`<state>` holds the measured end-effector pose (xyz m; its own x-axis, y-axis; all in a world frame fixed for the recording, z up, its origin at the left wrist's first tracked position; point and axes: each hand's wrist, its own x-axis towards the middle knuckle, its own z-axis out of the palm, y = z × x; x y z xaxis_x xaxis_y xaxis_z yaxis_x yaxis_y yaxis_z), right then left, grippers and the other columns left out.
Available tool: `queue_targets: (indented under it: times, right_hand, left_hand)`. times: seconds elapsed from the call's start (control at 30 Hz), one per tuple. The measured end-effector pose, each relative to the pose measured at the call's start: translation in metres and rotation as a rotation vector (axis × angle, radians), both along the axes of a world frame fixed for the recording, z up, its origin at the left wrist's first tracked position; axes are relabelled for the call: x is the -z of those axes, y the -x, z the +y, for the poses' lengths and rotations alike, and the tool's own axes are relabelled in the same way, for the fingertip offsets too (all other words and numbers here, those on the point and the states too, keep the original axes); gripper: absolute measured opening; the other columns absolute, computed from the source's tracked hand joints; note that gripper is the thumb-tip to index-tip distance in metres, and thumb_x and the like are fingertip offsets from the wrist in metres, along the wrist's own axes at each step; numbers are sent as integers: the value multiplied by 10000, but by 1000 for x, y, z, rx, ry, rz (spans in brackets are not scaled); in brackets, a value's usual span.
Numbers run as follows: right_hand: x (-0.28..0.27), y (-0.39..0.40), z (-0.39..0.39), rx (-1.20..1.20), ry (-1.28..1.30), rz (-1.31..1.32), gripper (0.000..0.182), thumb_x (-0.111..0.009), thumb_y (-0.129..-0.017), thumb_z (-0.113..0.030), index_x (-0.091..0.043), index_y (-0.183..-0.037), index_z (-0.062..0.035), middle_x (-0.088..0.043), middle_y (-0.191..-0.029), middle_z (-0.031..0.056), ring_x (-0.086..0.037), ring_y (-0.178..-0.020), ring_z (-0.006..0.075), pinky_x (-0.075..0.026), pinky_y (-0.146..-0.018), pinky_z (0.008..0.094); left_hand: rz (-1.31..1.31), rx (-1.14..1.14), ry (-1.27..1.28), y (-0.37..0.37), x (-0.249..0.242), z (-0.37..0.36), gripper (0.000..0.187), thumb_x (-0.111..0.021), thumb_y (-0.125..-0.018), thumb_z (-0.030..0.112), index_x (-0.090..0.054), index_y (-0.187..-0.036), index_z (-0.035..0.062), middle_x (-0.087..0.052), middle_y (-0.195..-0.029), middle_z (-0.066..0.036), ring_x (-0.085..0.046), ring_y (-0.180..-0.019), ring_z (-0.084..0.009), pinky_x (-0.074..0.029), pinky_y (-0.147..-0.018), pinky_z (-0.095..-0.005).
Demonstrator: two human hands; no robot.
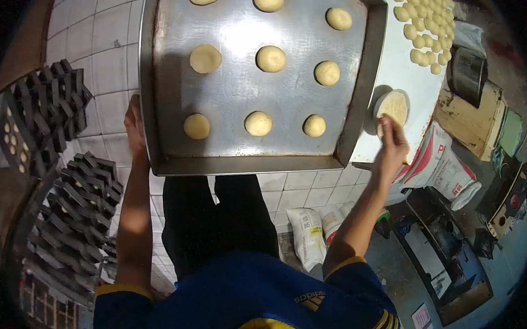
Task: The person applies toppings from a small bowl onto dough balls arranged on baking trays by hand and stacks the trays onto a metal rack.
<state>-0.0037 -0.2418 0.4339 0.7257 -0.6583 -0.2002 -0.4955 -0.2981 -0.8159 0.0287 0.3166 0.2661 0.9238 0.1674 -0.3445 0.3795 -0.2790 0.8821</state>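
A large metal baking tray [252,95] fills the upper middle, with several round pale dough balls [271,59] spaced out in rows on it. My left hand [134,126] is closed at the outside of the tray's left wall, its fingers partly hidden there. On the white table to the right sits a small bowl [403,94] of pale, fine grains. The bunched fingers of my right hand [393,141] reach over the bowl's near rim. Whether they grip the rim or pinch the grains cannot be made out.
Many smaller dough balls [425,27] cluster at the table's far right. Dark stacked metal moulds [76,215] stand at left. Printed sacks [445,172] lie right of the table, and another white sack [305,237] stands on the floor below. White tiles [112,69] line the wall.
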Motion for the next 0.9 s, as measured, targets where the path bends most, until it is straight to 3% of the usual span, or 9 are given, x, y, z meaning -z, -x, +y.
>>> queue_targets:
  times: [0.13, 0.17, 0.33, 0.4, 0.43, 0.57, 0.73, 0.83, 0.9]
  right_hand:
    - [10, 33, 67, -125, -35, 155, 202, -839, -978, -154, -835, -1103, 5, -813, -1053, 87, -709, -975, 151, -538, -937, 298]
    - [19, 41, 78, -118, -25, 175, 179, -848, -965, -139, -840, -1082, -4, -812, -1025, 80, -704, -975, 148, -536, -939, 300]
    - [25, 36, 111, -445, 492, 80, 199, -854, -917, -61, -846, -1116, -59, -783, -961, 88, -645, -873, 226, -529, -803, 345]
    - [32, 35, 116, -473, 592, 65, 211, -868, -895, -77, -847, -1105, -80, -776, -951, 70, -642, -853, 239, -528, -796, 362]
    - [34, 35, 116, -508, 692, 42, 224, -881, -874, -93, -848, -1095, -102, -770, -941, 51, -639, -833, 251, -527, -789, 380]
    - [31, 43, 130, -547, 762, 197, 241, -818, -955, -207, -839, -1187, -144, -742, -1104, 40, -610, -977, 276, -500, -887, 421]
    - [17, 62, 144, -699, 758, 300, 454, -673, -1071, -298, -666, -1482, -107, -612, -1371, 167, -545, -1160, 335, -441, -1031, 468]
    - [23, 60, 96, -460, 546, 111, 437, -671, -1074, -295, -675, -1463, -94, -646, -1338, 167, -567, -1136, 318, -464, -1007, 452]
    - [10, 38, 48, -289, 741, 50, 351, -646, -1097, -272, -739, -1370, -73, -727, -1272, 127, -616, -1074, 281, -502, -990, 392]
  left_hand:
    - [247, -222, 91, -2, -7, -9, 653, -379, -1172, 564, -631, -1175, -38, -676, -985, -127, -607, -882, -234, -532, -834, -403]
    - [139, -159, 74, 0, 2, -4, 639, -382, -1175, 553, -633, -1188, -35, -682, -988, -129, -614, -881, -232, -533, -830, -395]
    - [-8, -23, -167, 6, 22, 8, 630, -372, -1185, 534, -645, -1221, -33, -702, -1009, -132, -640, -885, -219, -542, -828, -383]
    - [126, -227, 186, 7, 17, 3, 643, -351, -1188, 526, -647, -1264, -40, -716, -1022, -147, -662, -886, -233, -550, -836, -393]
    - [127, -222, 189, 8, 18, 3, 643, -351, -1188, 526, -647, -1264, -40, -716, -1022, -147, -662, -886, -233, -550, -836, -393]
    - [90, -135, 129, 6, 20, 9, 652, -340, -1188, 528, -644, -1292, -39, -719, -1012, -153, -666, -873, -246, -554, -847, -404]
    - [-16, -92, 11, 9, 41, 21, 641, -347, -1183, 532, -646, -1280, -27, -718, -1008, -151, -668, -882, -268, -552, -871, -434]
    - [36, -81, 78, 9, 40, 20, 635, -359, -1179, 532, -646, -1271, -27, -710, -996, -148, -663, -892, -280, -549, -887, -449]
    - [-96, 21, -153, 11, 46, 24, 635, -368, -1177, 532, -647, -1261, -32, -699, -981, -148, -652, -894, -272, -549, -887, -446]
